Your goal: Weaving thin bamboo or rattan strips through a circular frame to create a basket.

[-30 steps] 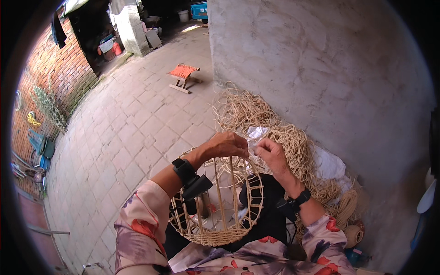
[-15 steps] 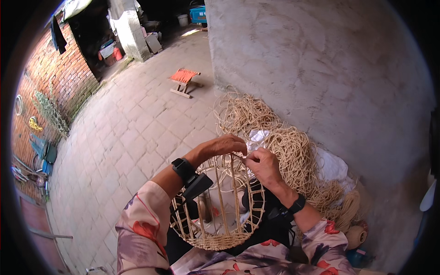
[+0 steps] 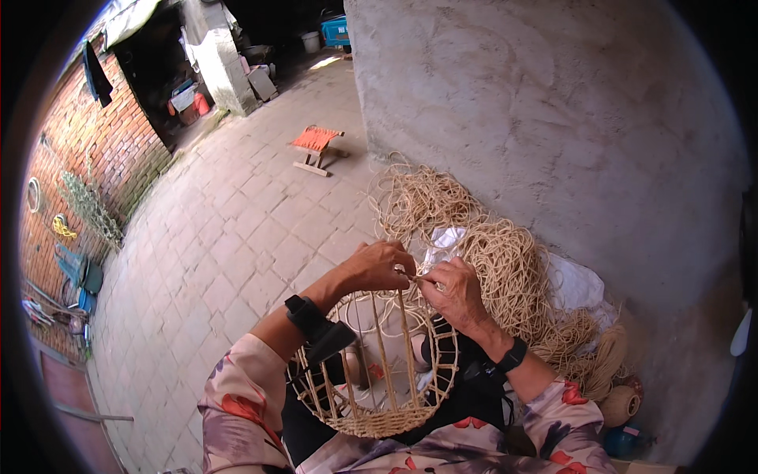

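Observation:
A round, open basket frame (image 3: 387, 424) of tan cord and thin rods rests over my lap, its near edge closely woven and its sides an open lattice. At its far rim, my left hand (image 3: 380, 266) is closed with bent fingertips on a short piece of tan cord (image 3: 411, 276). My right hand (image 3: 455, 291) pinches the same cord just to the right, thumb and forefinger together. The fingertips nearly meet, and they partly hide the cord and the rim beneath. Both wrists carry black bands; a dark device sits on the left one.
A large heap of loose tan cord (image 3: 505, 265) and white cloth (image 3: 572, 284) lies along the grey wall (image 3: 545, 103) to my right. Near it stands a cord spool (image 3: 620, 404). A folding stool (image 3: 317, 141) with an orange seat stands ahead on the paved floor (image 3: 197, 276).
My left hand has drawn slightly nearer and left, its fingers now curled down at the cord. My right hand has lowered slightly. The basket frame has shifted a little toward me.

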Available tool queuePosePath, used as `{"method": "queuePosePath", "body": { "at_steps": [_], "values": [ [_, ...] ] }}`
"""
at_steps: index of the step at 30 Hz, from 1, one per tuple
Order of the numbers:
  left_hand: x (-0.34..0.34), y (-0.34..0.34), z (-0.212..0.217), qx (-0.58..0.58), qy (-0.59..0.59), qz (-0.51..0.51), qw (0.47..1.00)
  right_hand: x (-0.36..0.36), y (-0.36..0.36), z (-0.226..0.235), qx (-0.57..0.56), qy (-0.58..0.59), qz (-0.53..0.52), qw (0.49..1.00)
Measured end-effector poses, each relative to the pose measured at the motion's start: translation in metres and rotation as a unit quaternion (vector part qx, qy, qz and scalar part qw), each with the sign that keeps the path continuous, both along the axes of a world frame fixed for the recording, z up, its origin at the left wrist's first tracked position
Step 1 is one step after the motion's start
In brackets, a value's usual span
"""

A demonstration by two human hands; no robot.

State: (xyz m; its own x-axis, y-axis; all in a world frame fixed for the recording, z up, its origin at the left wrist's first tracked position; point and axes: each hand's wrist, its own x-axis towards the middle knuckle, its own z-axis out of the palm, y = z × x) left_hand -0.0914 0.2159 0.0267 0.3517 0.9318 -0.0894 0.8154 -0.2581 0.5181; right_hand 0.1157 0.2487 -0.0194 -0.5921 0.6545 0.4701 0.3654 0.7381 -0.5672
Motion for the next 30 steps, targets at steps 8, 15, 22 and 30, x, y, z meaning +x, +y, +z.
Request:
{"method": "queuePosePath", "body": {
  "at_steps": [8, 15, 22, 30],
  "values": [
    [-0.040, 0.018, -0.037, 0.062, -0.117, -0.106, 0.985, -0.005, 0.008, -0.011, 0.056, 0.011, 0.035, 0.998],
    [-0.028, 0.011, -0.010, -0.241, -0.241, 0.014, 0.940, 0.003, 0.008, -0.004, -0.487, 0.088, 0.103, 0.863],
    [-0.026, 0.017, -0.002, -0.316, -0.178, -0.066, 0.930, 0.003, -0.001, 0.001, -0.555, 0.134, 0.168, 0.804],
    [-0.057, 0.016, -0.039, -0.177, -0.406, -0.083, 0.893, 0.003, 0.000, -0.018, -0.412, 0.063, 0.089, 0.905]
  ]
}}
